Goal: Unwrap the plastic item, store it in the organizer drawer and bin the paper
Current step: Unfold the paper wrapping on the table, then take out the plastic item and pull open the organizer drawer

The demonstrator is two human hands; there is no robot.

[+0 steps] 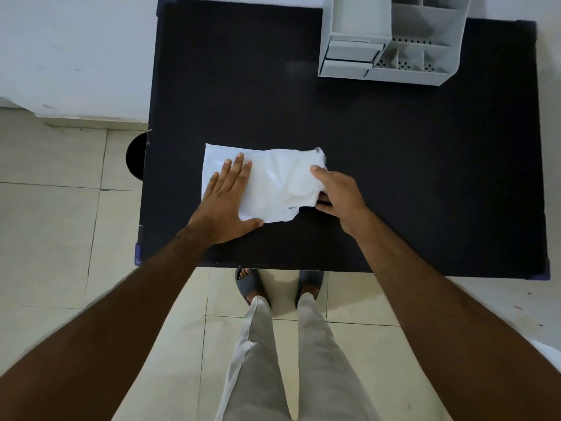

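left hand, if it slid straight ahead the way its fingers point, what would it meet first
Only more of the white paper under the left hand, then bare black table. The grey organizer sits off to the right of that line, so the way looks free.

crumpled white paper (273,180) flat on table (394,162)

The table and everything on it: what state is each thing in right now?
White paper: crumpled, partly unfolded, lying on the black table.
Left hand: flat, pressing the paper down.
Right hand: pinching the paper's right edge.
Plastic item: hidden.
Grey organizer: upright, both drawers shut.
Black bin: mostly hidden beside the table.
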